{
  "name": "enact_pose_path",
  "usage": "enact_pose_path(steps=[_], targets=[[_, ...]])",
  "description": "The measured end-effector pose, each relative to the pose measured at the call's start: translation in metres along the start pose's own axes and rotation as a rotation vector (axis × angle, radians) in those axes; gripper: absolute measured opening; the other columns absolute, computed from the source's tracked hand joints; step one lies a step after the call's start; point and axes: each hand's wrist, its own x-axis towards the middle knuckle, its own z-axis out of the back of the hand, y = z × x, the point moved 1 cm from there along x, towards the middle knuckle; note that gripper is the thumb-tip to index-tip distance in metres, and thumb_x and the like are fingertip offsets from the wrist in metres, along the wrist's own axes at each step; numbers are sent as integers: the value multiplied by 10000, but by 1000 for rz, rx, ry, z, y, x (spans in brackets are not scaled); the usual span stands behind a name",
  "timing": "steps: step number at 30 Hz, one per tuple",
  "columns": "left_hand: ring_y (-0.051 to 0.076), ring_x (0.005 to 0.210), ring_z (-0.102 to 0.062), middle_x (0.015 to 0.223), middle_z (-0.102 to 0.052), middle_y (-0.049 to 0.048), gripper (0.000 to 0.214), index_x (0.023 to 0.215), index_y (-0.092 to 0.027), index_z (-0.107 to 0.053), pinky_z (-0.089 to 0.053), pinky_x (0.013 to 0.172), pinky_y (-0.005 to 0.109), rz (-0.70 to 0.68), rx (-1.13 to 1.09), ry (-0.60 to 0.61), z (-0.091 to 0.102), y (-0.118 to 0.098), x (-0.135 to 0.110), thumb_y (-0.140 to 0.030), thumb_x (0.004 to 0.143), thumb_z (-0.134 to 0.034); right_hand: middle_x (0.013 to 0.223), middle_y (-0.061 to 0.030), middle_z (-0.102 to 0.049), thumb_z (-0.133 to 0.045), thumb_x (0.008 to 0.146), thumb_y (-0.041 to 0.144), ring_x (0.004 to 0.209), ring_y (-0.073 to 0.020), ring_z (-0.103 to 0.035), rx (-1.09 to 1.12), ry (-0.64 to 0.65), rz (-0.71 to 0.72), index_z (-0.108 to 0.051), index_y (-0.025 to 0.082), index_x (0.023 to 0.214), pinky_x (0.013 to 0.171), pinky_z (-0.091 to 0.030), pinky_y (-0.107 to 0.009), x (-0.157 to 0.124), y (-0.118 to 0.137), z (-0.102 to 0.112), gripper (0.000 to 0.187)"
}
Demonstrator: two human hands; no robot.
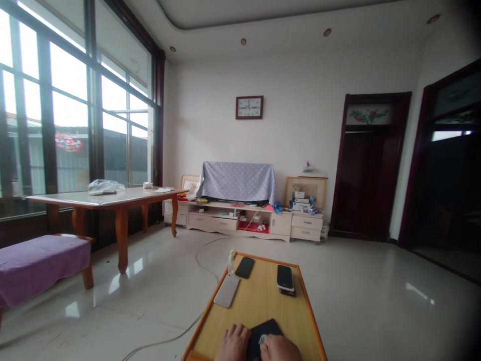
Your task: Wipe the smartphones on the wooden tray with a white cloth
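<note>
On a small wooden table [263, 296] in front of me lies a flat dark device [271, 327], like a tablet or large phone, partly hidden by my hands. My left hand [233, 343] rests at its left edge, fingers bent slightly and lying on the tabletop and the edge. My right hand [281, 348] is closed over the device, pinching a small whitish wad [262, 339] that looks like cloth or tissue against its surface. Farther up lie a silver phone [227, 291], a black phone [245, 267] and two stacked phones [285, 279].
A small clear bottle [231, 261] stands at the table's far left corner. A cable [169, 342] runs over the floor at left. Beyond are a long table [131, 194], a bench with a purple cover [41, 263] and a low white cabinet [214, 221].
</note>
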Motion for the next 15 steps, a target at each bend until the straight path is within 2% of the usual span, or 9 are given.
enact_pose_path(steps=[5, 15], targets=[[273, 1170, -511, 1214, -617, 33, 457, 1113, -296, -611, -388, 988, 402, 19, -13, -11, 6, -6, -2, -496, 704, -642, 912, -73, -788, -474, 936, 330, 903, -265, -741, 39, -53, -34, -778, 275, 875, 730, -481, -304, -4, 1, 11, 315], [252, 1131, -521, 1190, -624, 36, 390, 1092, -285, -623, -374, 968, 364, 34, 39, -38, 17, -26, -9, -476, 756, -573, 972, -99, -775, -443, 954, 290, 953, -269, -725, 114, -113, 0, -763, 238, 938, 808, -485, -317, -10, -5, 11, 324]])
